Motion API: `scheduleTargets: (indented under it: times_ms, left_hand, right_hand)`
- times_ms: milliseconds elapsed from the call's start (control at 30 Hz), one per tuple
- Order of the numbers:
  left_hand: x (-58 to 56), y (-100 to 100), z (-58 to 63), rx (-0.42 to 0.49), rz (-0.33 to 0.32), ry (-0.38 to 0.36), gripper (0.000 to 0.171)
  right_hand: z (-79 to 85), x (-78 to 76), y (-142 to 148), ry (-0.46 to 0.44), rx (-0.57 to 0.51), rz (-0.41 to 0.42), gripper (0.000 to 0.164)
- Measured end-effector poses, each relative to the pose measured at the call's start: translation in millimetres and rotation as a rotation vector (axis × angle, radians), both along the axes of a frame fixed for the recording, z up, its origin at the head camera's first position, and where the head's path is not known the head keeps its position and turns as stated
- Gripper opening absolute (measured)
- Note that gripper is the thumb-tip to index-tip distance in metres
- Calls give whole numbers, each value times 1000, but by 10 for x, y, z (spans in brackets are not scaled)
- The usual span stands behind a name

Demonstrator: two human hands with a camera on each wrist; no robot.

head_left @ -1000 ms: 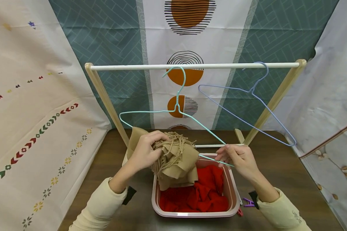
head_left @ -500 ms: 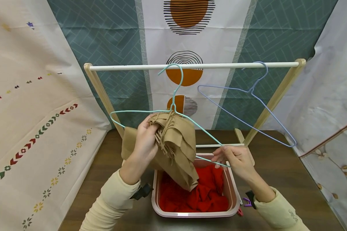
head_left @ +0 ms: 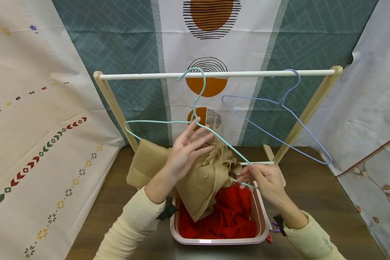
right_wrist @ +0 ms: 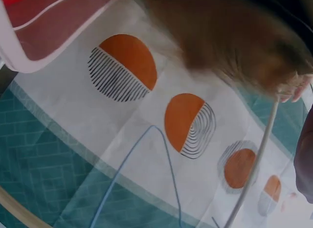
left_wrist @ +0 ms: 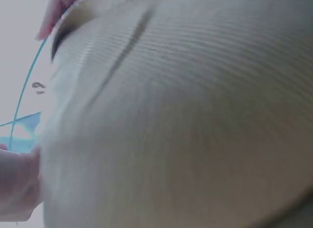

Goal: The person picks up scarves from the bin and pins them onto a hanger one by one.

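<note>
Observed left hand (head_left: pixel 186 153) released, with fingers extended and spread, fingertips close to the neck of a mint-green hanger (head_left: pixel 195 106). Cannot tell whether touching the cloth beside the palm. Noted right hand (head_left: pixel 264 180) pinching the hanger at its lower right corner, fingers curled about the wire. Located brown scarf (head_left: pixel 199 191) on the hanger: draped over the lower wire at the left, passing behind the left hand, bunched to the right with fringe (head_left: pixel 218 153) blurred, one corner hanging over a pink basin (head_left: pixel 261 216).

Found the hanger's hook level with the white bar (head_left: pixel 247 74) of a wooden-legged rack (head_left: pixel 313 107); cannot confirm contact with the bar. Found blue hanger (head_left: pixel 282 102) on the same bar, farther right. Noted red cloth (head_left: pixel 234 220) lying inside the basin, on a dark table (head_left: pixel 113 202). Recorded red clip (head_left: pixel 269 238) just beside the basin's right side. Noted patterned curtain (head_left: pixel 136 39) behind the rack. Recorded cream sleeve (left_wrist: pixel 171 130) filling most of the left wrist view.
</note>
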State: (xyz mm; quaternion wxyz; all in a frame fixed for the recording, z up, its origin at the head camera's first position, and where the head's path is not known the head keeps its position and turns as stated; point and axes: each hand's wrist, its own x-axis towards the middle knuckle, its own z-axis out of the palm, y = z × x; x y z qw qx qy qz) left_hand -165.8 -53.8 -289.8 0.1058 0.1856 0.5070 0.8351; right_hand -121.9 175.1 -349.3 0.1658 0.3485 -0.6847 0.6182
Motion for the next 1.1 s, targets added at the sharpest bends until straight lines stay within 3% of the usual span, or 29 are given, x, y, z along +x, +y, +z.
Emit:
scheduleTargets:
  times_ms: [267,567,633,800,900,1000,1100]
  left_hand:
    - [109,-226,-148,-72,60,188,56]
    - [247,-442,-247,-217,156,497,58]
    - [267,-453,-282,-282,205,607,56]
    - [312,-404,-408,-553,455,1034,43]
    - [354,-329,-504,-782,602,1235,49]
    - [404,-239,-612,-1019,657,1293,68]
    - [456,-147,-724,-1207,676,1267,87]
  right_hand:
    - [-20,-9,56,-34,20,-44,33]
    - [-1,-26,69,-41,-67,27,34]
    - [4,-23,71,-41,-65,24,34]
    - [18,-18,60,-41,-70,14,34]
    - [24,-14,51,-44,-80,16,34]
    - [24,-14,44,-41,-82,25,33]
    - [18,-14,43,-46,-61,19,33]
